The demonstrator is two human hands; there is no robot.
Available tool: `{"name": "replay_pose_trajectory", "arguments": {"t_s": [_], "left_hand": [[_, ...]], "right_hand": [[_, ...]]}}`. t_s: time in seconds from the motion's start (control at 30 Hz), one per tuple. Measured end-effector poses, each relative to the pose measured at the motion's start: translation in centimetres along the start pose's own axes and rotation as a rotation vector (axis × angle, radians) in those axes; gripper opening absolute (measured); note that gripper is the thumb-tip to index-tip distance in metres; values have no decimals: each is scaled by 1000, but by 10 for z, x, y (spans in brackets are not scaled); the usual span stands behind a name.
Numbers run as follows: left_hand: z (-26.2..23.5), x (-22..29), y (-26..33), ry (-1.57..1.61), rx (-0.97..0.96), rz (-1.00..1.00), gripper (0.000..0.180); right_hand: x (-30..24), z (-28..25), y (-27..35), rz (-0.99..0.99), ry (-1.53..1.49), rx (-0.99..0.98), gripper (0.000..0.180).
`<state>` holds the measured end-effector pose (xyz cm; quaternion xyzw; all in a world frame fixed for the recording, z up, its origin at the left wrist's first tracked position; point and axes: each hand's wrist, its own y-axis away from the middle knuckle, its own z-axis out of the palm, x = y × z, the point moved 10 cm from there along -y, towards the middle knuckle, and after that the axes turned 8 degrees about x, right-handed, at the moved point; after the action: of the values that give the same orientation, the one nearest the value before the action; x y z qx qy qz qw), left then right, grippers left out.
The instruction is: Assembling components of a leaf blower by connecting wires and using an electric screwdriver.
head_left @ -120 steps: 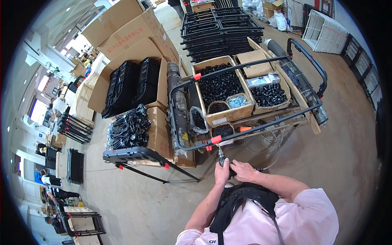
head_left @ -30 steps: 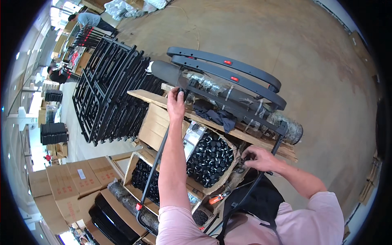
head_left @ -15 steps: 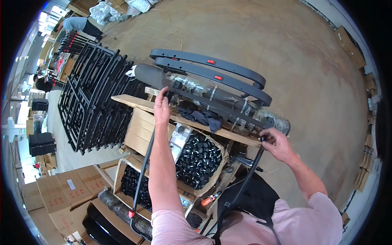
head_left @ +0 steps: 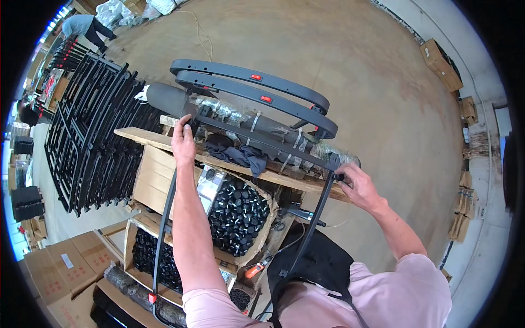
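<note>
A: Hands first, where are they?
B: left hand (head_left: 184,143) is closed around one end of a black U-shaped tube frame (head_left: 262,143) at the near-left edge of the wooden plank (head_left: 143,136); right hand (head_left: 358,186) is clamped on the other bend of that frame past the plank's right end
A: Frame position?
B: its cross bar lies along the plank top, just in front of the wrapped bundle of tubes (head_left: 257,127); both legs run down toward the person, left leg past the cardboard box of black caps (head_left: 238,216)
A: How far along?
B: I'd judge mid-step. Frame is on the plank but both hands grip it, so not released or seated yet. Two curved black handle bars (head_left: 257,87) with red tabs already rest across the far edge of the bundle, looks like finished pieces
A: Left to do?
B: likely settle this frame, let go. Can't tell if anything fastens it
A: Other stuff?
B: stack of black metal racks (head_left: 90,136) on the floor left of the plank, orange-handled tool (head_left: 252,269) near the box's lower corner
</note>
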<state>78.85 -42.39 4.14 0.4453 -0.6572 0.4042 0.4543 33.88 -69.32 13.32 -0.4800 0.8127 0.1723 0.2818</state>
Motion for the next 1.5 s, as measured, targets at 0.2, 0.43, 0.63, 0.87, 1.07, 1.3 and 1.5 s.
{"name": "replay_pose_trajectory", "arguments": {"t_s": [0.2, 0.43, 0.63, 0.87, 1.07, 1.3, 1.5], "left_hand": [[-6, 9, 0, -121, 9, 135, 34], [-9, 12, -1, -210, 83, 117, 25], [-7, -4, 0, 4, 55, 49, 31], [-8, -1, -1, -121, 63, 39, 28], [-8, 2, 1, -257, 79, -8, 26], [-13, -2, 2, -78, 94, 13, 27], [-12, 9, 6, -257, 104, -55, 27]], "right_hand": [[-14, 9, 1, -57, 85, -29, 34], [-7, 16, 0, 1, 262, -59, 32], [-19, 15, -11, -93, 338, 28, 28], [-7, 26, -17, -10, 481, -11, 22], [-17, 26, -15, 0, 516, -132, 38], [-14, 31, -11, 31, 583, -304, 48], [-11, 30, -26, 117, 762, -372, 39]]}}
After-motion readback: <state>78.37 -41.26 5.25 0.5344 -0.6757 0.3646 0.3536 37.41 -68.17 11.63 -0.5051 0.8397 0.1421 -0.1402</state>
